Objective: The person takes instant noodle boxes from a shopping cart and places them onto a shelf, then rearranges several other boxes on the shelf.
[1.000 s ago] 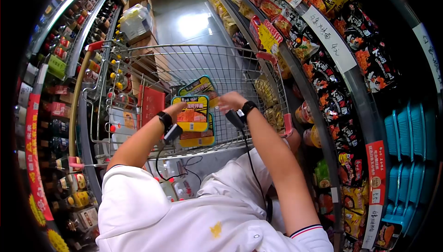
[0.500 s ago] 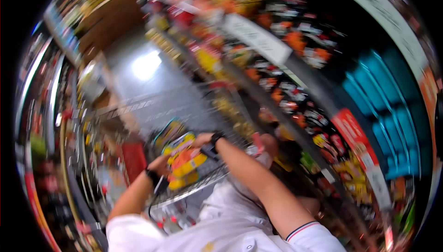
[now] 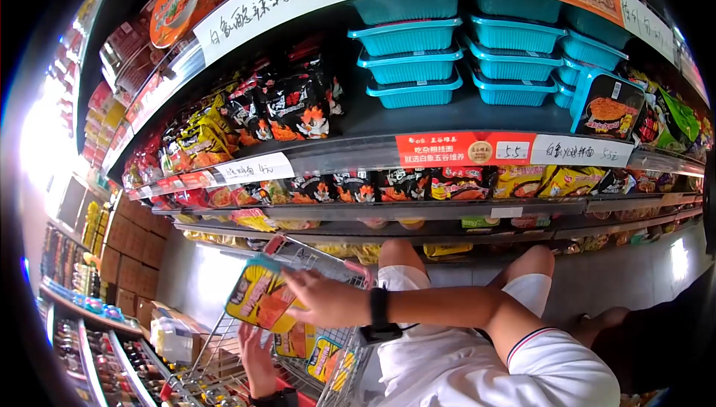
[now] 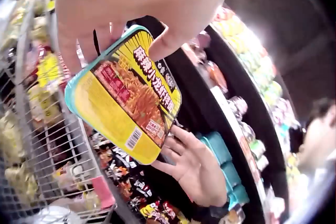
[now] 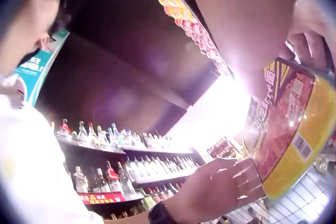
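A yellow noodle box (image 3: 261,295) with a teal rim is held tilted over the shopping cart, its printed lid facing up. My right hand (image 3: 328,301) grips it at the right side, fingers over the edge. From below comes my left hand (image 3: 257,358), its fingertips at the lower edge. In the left wrist view, the left thumb overlaps the box (image 4: 131,98) while the fingers sit at its rim; the right hand (image 4: 194,169) meets the opposite corner. The right wrist view shows the box (image 5: 289,129) between both hands. More noodle boxes (image 3: 328,362) lie in the cart.
The wire cart (image 3: 224,343) stands at the lower left. Ahead runs a long shelf (image 3: 358,146) with black noodle packets (image 3: 298,105) and stacked teal trays (image 3: 414,64). One noodle box (image 3: 608,105) stands upright beside the stacks. Bottle shelves (image 5: 121,150) line the other side.
The head view has swung right to face the noodle shelf. The noodle box has been raised above the others in the cart, and the right hand now grips its edge.
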The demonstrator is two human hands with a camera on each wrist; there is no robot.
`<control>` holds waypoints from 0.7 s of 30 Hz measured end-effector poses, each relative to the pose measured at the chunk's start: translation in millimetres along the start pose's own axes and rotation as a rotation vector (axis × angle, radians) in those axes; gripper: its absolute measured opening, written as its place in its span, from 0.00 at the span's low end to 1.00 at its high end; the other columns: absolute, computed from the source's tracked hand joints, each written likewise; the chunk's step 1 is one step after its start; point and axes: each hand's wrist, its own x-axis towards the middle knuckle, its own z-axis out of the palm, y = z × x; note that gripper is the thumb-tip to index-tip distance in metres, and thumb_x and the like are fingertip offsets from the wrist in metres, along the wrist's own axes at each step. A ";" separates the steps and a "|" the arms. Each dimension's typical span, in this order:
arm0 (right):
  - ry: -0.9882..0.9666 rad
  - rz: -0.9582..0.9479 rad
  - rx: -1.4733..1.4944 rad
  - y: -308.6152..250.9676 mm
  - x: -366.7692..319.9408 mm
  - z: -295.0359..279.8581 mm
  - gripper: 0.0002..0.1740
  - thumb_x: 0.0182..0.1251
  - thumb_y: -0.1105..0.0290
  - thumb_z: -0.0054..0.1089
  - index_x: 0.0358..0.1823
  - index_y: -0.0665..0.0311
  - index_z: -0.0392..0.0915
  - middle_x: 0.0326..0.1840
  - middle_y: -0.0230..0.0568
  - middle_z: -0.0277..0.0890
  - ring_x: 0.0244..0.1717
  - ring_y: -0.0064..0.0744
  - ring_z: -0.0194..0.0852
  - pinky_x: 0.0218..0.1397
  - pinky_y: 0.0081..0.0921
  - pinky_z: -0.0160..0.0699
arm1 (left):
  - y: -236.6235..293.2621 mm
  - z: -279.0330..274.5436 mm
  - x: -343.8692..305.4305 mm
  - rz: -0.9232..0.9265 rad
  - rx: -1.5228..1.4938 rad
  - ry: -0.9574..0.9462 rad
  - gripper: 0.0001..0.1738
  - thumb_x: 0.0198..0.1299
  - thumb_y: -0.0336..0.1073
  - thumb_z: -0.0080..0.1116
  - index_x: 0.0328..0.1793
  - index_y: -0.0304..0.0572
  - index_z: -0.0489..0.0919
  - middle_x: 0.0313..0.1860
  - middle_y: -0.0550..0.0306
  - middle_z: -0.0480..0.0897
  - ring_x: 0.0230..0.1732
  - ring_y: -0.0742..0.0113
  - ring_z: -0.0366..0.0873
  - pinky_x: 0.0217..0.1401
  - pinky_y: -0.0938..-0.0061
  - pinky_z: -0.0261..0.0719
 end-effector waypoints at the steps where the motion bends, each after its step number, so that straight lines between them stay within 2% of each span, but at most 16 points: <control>1: 0.134 -0.048 0.023 -1.7 -12.2 -15.4 0.44 0.73 0.58 0.59 0.77 0.81 0.49 0.69 0.70 0.65 0.67 0.60 0.69 0.68 0.44 0.72 | 16.7 23.4 -3.0 0.089 0.055 -0.059 0.33 0.68 0.42 0.55 0.77 0.44 0.62 0.73 0.52 0.68 0.73 0.56 0.66 0.72 0.55 0.67; 2: 0.247 -0.053 -0.047 -4.6 -25.0 -32.3 0.44 0.73 0.57 0.60 0.78 0.78 0.50 0.72 0.67 0.64 0.68 0.56 0.70 0.69 0.43 0.72 | 31.6 47.3 -6.8 0.177 0.112 -0.116 0.36 0.67 0.43 0.55 0.79 0.42 0.61 0.76 0.50 0.66 0.76 0.55 0.64 0.75 0.53 0.64; 4: 0.364 -0.016 -0.016 8.8 -38.9 -53.9 0.43 0.73 0.57 0.59 0.79 0.75 0.50 0.73 0.66 0.64 0.69 0.55 0.70 0.71 0.41 0.70 | 52.7 90.6 -10.3 0.215 0.226 -0.162 0.44 0.65 0.46 0.57 0.83 0.38 0.55 0.80 0.48 0.60 0.79 0.52 0.59 0.78 0.51 0.60; 5: 0.395 0.046 -0.030 -3.2 -50.6 -77.4 0.44 0.74 0.56 0.59 0.79 0.74 0.50 0.74 0.65 0.63 0.72 0.55 0.67 0.73 0.41 0.67 | 56.0 110.4 -6.0 0.233 0.141 -0.217 0.48 0.60 0.43 0.62 0.83 0.35 0.53 0.79 0.45 0.61 0.80 0.53 0.57 0.79 0.52 0.60; 6: 0.428 0.110 -0.044 -15.8 -60.4 -99.3 0.44 0.74 0.56 0.59 0.80 0.72 0.50 0.75 0.63 0.62 0.74 0.56 0.64 0.75 0.41 0.65 | 54.0 129.3 -1.9 0.288 0.159 -0.262 0.52 0.58 0.44 0.65 0.84 0.36 0.51 0.80 0.45 0.59 0.81 0.52 0.55 0.80 0.50 0.57; 7: 0.587 -0.046 -0.079 5.6 -60.3 -101.4 0.42 0.75 0.56 0.57 0.80 0.70 0.50 0.78 0.61 0.57 0.77 0.57 0.57 0.78 0.42 0.58 | 54.3 150.6 -0.2 0.311 0.130 -0.311 0.53 0.58 0.44 0.66 0.84 0.37 0.51 0.81 0.45 0.58 0.81 0.51 0.54 0.80 0.49 0.55; 8: 0.630 -0.050 -0.109 11.9 -66.6 -113.6 0.39 0.76 0.60 0.54 0.80 0.70 0.50 0.80 0.60 0.53 0.79 0.58 0.52 0.80 0.44 0.54 | 55.4 172.7 2.7 0.338 0.095 -0.359 0.54 0.57 0.44 0.67 0.85 0.38 0.50 0.82 0.46 0.58 0.82 0.51 0.53 0.81 0.48 0.53; 10: 0.777 -0.088 -0.170 11.1 -77.3 -145.2 0.36 0.76 0.68 0.53 0.80 0.70 0.51 0.80 0.59 0.54 0.80 0.57 0.51 0.80 0.45 0.53 | 62.3 215.9 13.3 0.365 0.048 -0.469 0.55 0.58 0.45 0.68 0.85 0.40 0.49 0.83 0.48 0.56 0.84 0.50 0.50 0.82 0.48 0.50; 11: 0.839 -0.115 -0.253 10.1 -80.7 -163.1 0.38 0.72 0.74 0.53 0.80 0.69 0.50 0.77 0.61 0.57 0.78 0.59 0.54 0.77 0.46 0.57 | 66.6 238.0 19.6 0.395 0.019 -0.504 0.56 0.58 0.46 0.68 0.86 0.40 0.47 0.84 0.49 0.53 0.84 0.49 0.49 0.83 0.49 0.48; 12: 0.899 -0.144 -0.338 9.6 -83.3 -180.0 0.40 0.68 0.81 0.53 0.81 0.68 0.49 0.74 0.62 0.60 0.75 0.62 0.57 0.75 0.48 0.61 | 69.3 254.1 30.5 0.422 -0.003 -0.570 0.54 0.60 0.41 0.66 0.86 0.41 0.45 0.85 0.50 0.51 0.85 0.50 0.47 0.84 0.50 0.45; 13: 0.990 -0.166 -0.400 20.0 -83.9 -191.0 0.38 0.67 0.84 0.52 0.79 0.69 0.53 0.73 0.62 0.62 0.72 0.61 0.62 0.72 0.48 0.64 | 70.9 274.2 40.9 0.474 -0.032 -0.595 0.53 0.62 0.38 0.65 0.86 0.41 0.45 0.85 0.50 0.50 0.85 0.50 0.45 0.85 0.51 0.43; 16: 1.059 -0.096 -0.577 37.5 -93.4 -231.6 0.38 0.67 0.83 0.56 0.79 0.66 0.56 0.71 0.59 0.67 0.66 0.58 0.72 0.63 0.42 0.77 | 70.1 330.9 68.8 0.627 -0.041 -0.642 0.51 0.64 0.28 0.60 0.87 0.42 0.42 0.87 0.50 0.46 0.87 0.51 0.39 0.85 0.52 0.37; 17: 1.075 -0.102 -0.582 38.5 -95.8 -242.2 0.38 0.67 0.82 0.56 0.79 0.65 0.56 0.70 0.59 0.68 0.64 0.58 0.73 0.61 0.42 0.78 | 67.1 348.0 74.9 0.654 -0.068 -0.639 0.48 0.63 0.20 0.52 0.87 0.44 0.43 0.87 0.51 0.45 0.87 0.52 0.39 0.86 0.52 0.38; 20: 1.111 -0.083 -0.582 39.4 -100.5 -258.6 0.38 0.69 0.82 0.55 0.80 0.62 0.56 0.67 0.59 0.70 0.59 0.58 0.76 0.55 0.40 0.82 | 64.3 384.3 95.1 0.616 -0.121 -0.712 0.49 0.65 0.19 0.51 0.87 0.46 0.39 0.87 0.51 0.46 0.87 0.55 0.39 0.86 0.56 0.38; 21: 1.119 -0.051 -0.582 40.7 -101.6 -261.0 0.38 0.69 0.82 0.55 0.80 0.61 0.56 0.66 0.59 0.71 0.59 0.59 0.77 0.53 0.40 0.82 | 62.7 392.8 101.5 0.626 -0.100 -0.746 0.49 0.66 0.18 0.50 0.87 0.46 0.38 0.86 0.50 0.48 0.86 0.56 0.44 0.85 0.61 0.43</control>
